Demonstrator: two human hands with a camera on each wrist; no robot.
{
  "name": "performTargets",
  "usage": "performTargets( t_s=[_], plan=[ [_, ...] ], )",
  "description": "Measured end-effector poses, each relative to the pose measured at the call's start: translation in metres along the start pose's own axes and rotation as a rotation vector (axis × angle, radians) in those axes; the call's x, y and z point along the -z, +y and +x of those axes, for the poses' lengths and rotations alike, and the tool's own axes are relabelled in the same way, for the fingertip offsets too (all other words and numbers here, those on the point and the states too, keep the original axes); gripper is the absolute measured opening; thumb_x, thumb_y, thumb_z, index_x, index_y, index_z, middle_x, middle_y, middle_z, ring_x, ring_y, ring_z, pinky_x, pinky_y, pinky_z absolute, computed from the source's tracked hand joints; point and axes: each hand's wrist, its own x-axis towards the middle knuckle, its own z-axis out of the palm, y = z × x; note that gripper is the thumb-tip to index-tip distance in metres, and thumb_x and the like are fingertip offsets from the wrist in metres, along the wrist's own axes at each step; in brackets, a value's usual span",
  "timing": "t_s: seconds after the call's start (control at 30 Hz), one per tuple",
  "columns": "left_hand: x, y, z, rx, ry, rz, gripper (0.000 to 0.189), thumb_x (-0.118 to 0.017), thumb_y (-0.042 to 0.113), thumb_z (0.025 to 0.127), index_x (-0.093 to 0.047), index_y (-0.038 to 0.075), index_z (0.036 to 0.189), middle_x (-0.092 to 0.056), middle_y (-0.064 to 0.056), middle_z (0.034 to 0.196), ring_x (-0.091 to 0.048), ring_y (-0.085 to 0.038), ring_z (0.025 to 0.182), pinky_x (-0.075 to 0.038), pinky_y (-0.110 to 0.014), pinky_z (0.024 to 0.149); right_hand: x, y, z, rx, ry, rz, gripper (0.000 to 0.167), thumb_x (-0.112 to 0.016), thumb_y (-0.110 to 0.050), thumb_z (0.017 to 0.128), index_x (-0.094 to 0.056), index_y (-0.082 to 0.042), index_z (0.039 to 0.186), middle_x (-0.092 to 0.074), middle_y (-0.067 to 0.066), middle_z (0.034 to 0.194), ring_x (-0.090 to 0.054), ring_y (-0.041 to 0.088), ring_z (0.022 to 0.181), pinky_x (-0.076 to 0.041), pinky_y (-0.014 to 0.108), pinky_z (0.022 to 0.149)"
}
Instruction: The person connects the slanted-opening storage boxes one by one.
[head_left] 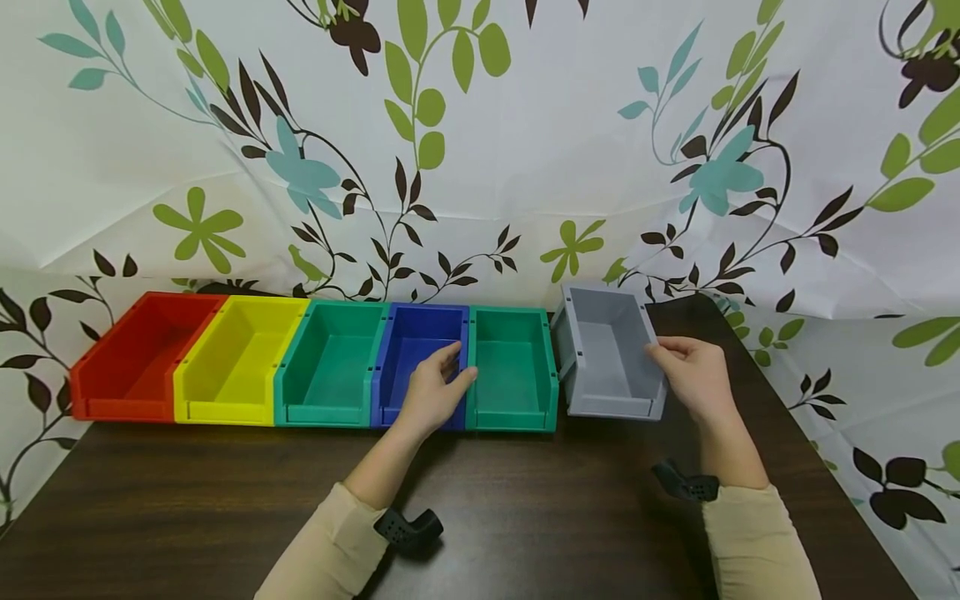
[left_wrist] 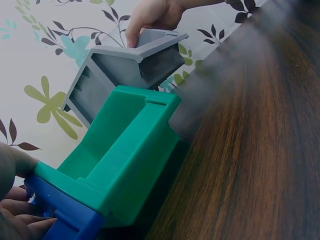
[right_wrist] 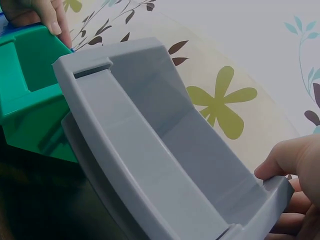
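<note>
My right hand (head_left: 693,375) grips the right side wall of a grey storage bin (head_left: 611,350), thumb inside and fingers outside, as the right wrist view shows. The grey bin is raised and tilted beside the right-hand green bin (head_left: 513,367). With my left hand (head_left: 435,392) I pinch the adjoining walls of that green bin and the blue bin (head_left: 427,325). In the left wrist view, its fingers (left_wrist: 20,217) reach into the blue bin and the thumb lies at the green bin's rim. The insides of the grey and green bins show bare.
Left of the blue bin, another green bin (head_left: 333,358), a yellow bin (head_left: 240,358) and a red bin (head_left: 153,358) stand side by side. They line the back of a dark wooden table (head_left: 187,500). A leaf-patterned cloth (head_left: 495,167) hangs close behind them.
</note>
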Motion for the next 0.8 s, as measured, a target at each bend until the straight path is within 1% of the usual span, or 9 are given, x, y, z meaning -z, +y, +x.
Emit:
performTargets(
  t_s=[0.43,0.8],
  plan=[
    [0.0000,-0.0004,0.0004,-0.007,0.002,0.003,0.056,-0.061,0.021,0.092,-0.042,0.001,0.141,-0.044,-0.021,0.143,-0.045,-0.034,0.130,-0.041,-0.046,0.104,0.0013,-0.0034,-0.0015,-0.002,-0.009,0.006,0.043,-0.056,-0.026,0.093,-0.062,0.010,0.114,-0.066,0.031,0.103,-0.064,0.000,0.065,-0.053,0.015,0.057],
    [0.0008,0.0007,0.0000,-0.012,0.003,0.004,0.056,-0.061,0.021,0.092,-0.042,0.000,0.140,-0.044,-0.021,0.143,-0.044,-0.033,0.131,-0.040,-0.045,0.105,-0.0016,-0.0055,-0.0031,-0.020,0.002,0.004,0.043,-0.056,-0.027,0.093,-0.062,0.010,0.115,-0.066,0.030,0.105,-0.062,-0.003,0.066,-0.052,0.013,0.058]
  ],
)
